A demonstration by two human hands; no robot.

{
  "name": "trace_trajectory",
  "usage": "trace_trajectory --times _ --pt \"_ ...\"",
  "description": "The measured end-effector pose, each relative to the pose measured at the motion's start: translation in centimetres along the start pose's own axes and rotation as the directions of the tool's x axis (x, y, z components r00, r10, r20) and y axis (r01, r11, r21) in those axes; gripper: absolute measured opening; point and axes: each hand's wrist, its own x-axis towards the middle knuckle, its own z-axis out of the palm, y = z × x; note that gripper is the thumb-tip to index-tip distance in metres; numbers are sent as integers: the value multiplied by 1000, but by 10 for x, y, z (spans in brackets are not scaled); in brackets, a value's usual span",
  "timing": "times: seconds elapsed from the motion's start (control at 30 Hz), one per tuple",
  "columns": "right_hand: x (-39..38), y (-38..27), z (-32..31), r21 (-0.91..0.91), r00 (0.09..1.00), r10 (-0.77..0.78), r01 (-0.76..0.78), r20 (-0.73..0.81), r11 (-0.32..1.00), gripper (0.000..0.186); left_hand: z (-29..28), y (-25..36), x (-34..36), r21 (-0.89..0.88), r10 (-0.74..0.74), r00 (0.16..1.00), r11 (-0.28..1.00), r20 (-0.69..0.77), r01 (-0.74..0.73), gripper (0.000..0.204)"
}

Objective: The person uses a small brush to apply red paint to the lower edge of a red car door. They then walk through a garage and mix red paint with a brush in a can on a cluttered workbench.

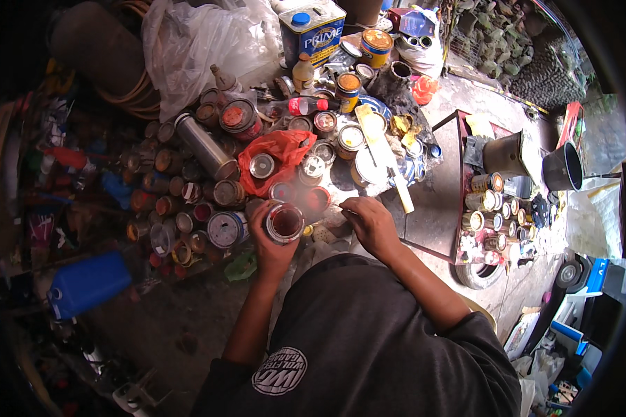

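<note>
My left hand (274, 251) is wrapped round an open paint can (283, 240), with dark reddish-brown liquid showing inside its pale rim. To its right, my right hand (371, 224) is closed, thumb and fingertips pinched together. Whatever those fingertips hold, if anything, is too small to make out. Just beyond both hands lies a round red-topped can (318, 199). Farther off, a red plastic bag (295, 144) sits around a can with a silver lid (262, 165). A pale haze blurs the spot above the held can.
Many used paint cans crowd the left, beside a silver cylinder (206, 146) and a blue jerrycan (89, 284). A yellowish flat stick (382, 154) lies across cans ahead. On the right stands a red-framed table (458, 201) with cans and a black bucket (562, 167); a tyre (478, 276) lies below.
</note>
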Motion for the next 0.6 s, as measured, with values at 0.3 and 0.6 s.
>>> trace_trajectory --times 0.3,0.6 --pt "-1 -1 1 3 1000 15 -15 7 1000 27 0 0 -1 -36 -21 1000 999 -2 21 96" --pt "-1 -1 1 -1 1000 9 -9 9 1000 27 1 3 0 -10 9 1000 1000 7 -9 97"
